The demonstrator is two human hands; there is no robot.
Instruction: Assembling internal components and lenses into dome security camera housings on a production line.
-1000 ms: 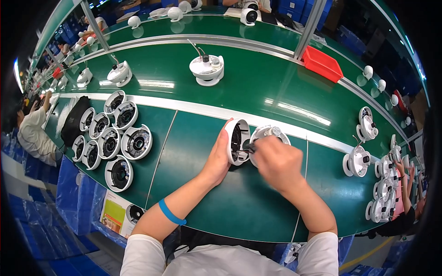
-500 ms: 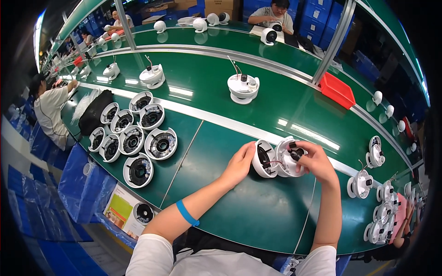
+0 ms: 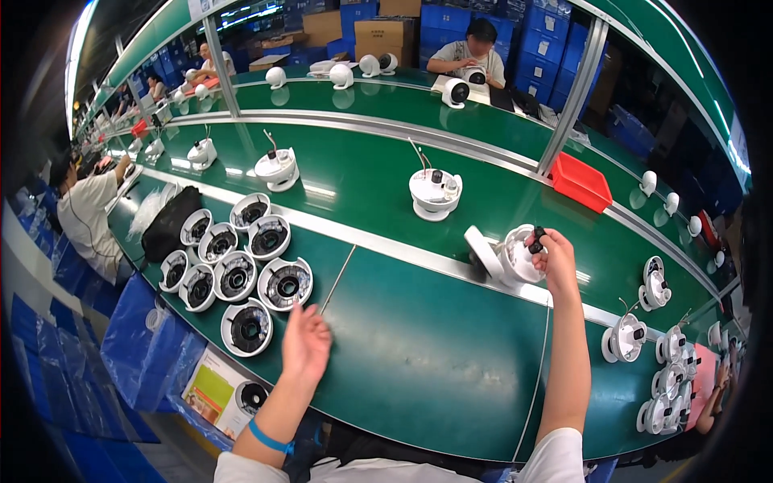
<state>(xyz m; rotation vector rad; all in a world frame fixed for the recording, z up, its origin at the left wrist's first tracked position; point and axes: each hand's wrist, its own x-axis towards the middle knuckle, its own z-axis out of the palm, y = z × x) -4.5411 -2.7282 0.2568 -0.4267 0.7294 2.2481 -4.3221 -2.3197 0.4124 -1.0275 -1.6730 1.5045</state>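
Note:
My right hand [image 3: 557, 262] pinches a black part of a white camera housing [image 3: 519, 256] and holds it at the metal rail along the belt. A white shell [image 3: 483, 253] sits against the housing's left side; its inner face is turned from view. To the left, my left hand [image 3: 307, 342] is empty with its fingers loosely apart. It hovers near the closest of several round white shells with black insides, between one shell [image 3: 286, 283] and another shell [image 3: 246, 328]. I cannot tell whether the fingertips touch either.
Several white camera bases with wires, such as one base [image 3: 436, 193], stand on the green belt [image 3: 354, 173]. More assemblies [image 3: 667, 386] crowd the right end. A red tray [image 3: 581, 183] lies beyond the belt near a metal post. A black bag [image 3: 173, 225] lies left. Co-workers sit across and at far left.
My left hand has let go of the white shell and swung left to the group of shells. My right hand has carried the housing slightly away, onto the rail, and the shell has turned with it.

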